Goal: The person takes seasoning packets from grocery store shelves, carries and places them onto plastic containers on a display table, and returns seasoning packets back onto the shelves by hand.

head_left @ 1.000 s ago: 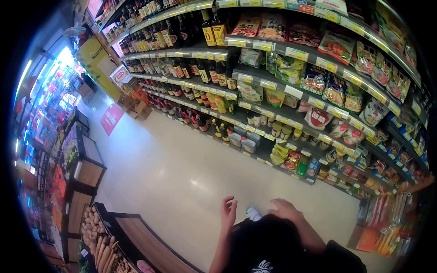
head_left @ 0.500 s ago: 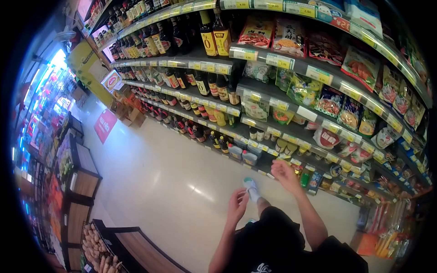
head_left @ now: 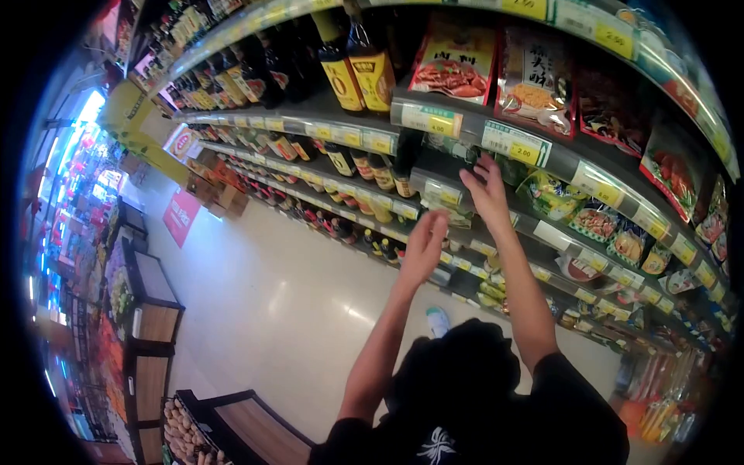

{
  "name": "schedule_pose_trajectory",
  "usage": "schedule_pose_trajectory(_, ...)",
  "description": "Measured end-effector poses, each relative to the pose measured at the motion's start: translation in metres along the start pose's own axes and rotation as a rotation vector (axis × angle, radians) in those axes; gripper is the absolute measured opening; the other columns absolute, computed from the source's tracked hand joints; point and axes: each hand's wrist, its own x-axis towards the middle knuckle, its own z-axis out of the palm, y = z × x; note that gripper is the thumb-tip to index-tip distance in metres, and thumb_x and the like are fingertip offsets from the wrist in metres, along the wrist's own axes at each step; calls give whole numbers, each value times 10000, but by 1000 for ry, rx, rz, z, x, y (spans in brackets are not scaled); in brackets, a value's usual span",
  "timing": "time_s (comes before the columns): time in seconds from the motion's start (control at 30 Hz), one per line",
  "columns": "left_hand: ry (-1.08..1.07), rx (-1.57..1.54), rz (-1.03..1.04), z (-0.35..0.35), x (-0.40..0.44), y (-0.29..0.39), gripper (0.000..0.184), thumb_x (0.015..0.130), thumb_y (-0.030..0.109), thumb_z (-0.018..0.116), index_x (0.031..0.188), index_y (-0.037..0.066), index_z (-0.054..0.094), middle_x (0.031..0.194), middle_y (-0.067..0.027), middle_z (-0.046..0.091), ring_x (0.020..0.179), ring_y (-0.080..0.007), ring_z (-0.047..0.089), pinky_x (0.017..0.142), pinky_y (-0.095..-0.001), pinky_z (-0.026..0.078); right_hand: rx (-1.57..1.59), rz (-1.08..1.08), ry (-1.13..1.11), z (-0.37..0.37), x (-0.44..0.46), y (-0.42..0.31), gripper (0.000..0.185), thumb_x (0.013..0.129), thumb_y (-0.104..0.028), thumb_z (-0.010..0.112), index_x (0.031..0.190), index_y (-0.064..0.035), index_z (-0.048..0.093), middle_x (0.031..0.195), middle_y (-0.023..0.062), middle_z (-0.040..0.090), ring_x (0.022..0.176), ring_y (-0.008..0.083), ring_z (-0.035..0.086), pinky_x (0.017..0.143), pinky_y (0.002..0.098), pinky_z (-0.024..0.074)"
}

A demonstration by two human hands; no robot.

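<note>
My right hand (head_left: pixel 490 195) is raised in front of the shelves with its fingers apart and nothing held. It is nearest to the shelf edge with the price tags (head_left: pixel 518 147) and to the green bags (head_left: pixel 552 194) behind it. Lower and to the left, my left hand (head_left: pixel 423 249) reaches forward, fingers stretched out and holding nothing visible. Above the hands stand two dark bottles with yellow labels (head_left: pixel 372 71). Beside them lie a red and yellow packet with a crayfish picture (head_left: pixel 456 60) and a packet with black lettering (head_left: pixel 535 84).
Shelves of dark sauce bottles (head_left: pixel 341 159) run away to the left. Cardboard boxes (head_left: pixel 225 194) stand at the far shelf end, near a red floor sign (head_left: pixel 180 218). Wooden produce stands (head_left: pixel 159 306) line the left side, with root vegetables (head_left: pixel 186 434) at the lower left.
Both hands have risen from low in front of my body towards the shelves, and the arms have stretched forward. The view has moved closer to the upper shelves.
</note>
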Motion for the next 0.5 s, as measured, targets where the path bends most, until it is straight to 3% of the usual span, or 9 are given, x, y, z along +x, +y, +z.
schedule_pose_trajectory(0.13, 30, 34, 39, 3, 48, -3, 400, 974, 330, 375, 1179, 12, 506, 1027, -78, 580, 922, -135, 534, 801, -274, 428, -375, 169, -57, 1, 33, -3, 607, 780, -294, 687, 1246, -1, 430, 1202, 142, 508, 1094, 237, 470, 881, 337, 411)
schedule_pose_trajectory(0.17, 50, 44, 73, 2, 58, -1, 414, 976, 335, 367, 1195, 9, 499, 1037, -93, 581, 919, -148, 543, 808, -280, 428, -449, 47, -45, 2, 39, 1, 574, 768, -350, 685, 1182, -4, 489, 1117, 153, 561, 1001, 242, 518, 848, 341, 413)
schedule_pose_trajectory(0.2, 57, 40, 66, 0, 66, 2, 414, 976, 335, 367, 1195, 9, 499, 1037, -93, 581, 919, -148, 543, 808, -280, 428, -453, 52, -55, 3, 44, 5, 574, 768, -350, 685, 1182, -4, 489, 1117, 153, 561, 1001, 242, 518, 848, 341, 413)
schedule_pose_trajectory(0.27, 65, 72, 50, -2, 77, 7, 400, 957, 310, 405, 1139, -27, 520, 981, -177, 595, 868, -239, 572, 791, -310, 431, -505, -80, -22, 9, 49, 3, 506, 765, -348, 682, 1107, -2, 544, 1021, 168, 592, 886, 253, 558, 819, 330, 423)
schedule_pose_trajectory(0.33, 71, 89, 68, -4, 87, -3, 430, 965, 335, 382, 1172, -23, 501, 1018, -153, 588, 891, -206, 572, 802, -298, 431, -627, -78, 38, 12, 49, -1, 477, 761, -343, 682, 1065, 5, 565, 978, 188, 594, 848, 289, 563, 802, 338, 427)
schedule_pose_trajectory(0.4, 65, 111, 90, -7, 91, -13, 460, 973, 360, 359, 1205, -18, 481, 1055, -130, 580, 914, -172, 573, 813, -286, 431, -713, 46, -7, 15, 49, -2, 473, 785, -456, 611, 1035, -54, 613, 1012, 177, 623, 956, 382, 563, 830, 398, 435)
schedule_pose_trajectory(0.5, 51, 86, 37, -9, 91, -16, 470, 969, 369, 368, 1202, -24, 480, 1053, -129, 581, 906, -175, 574, 814, -288, 431, -659, -107, 32, 18, 49, 7, 432, 783, -419, 633, 1018, -57, 624, 981, 159, 637, 913, 353, 586, 793, 389, 451)
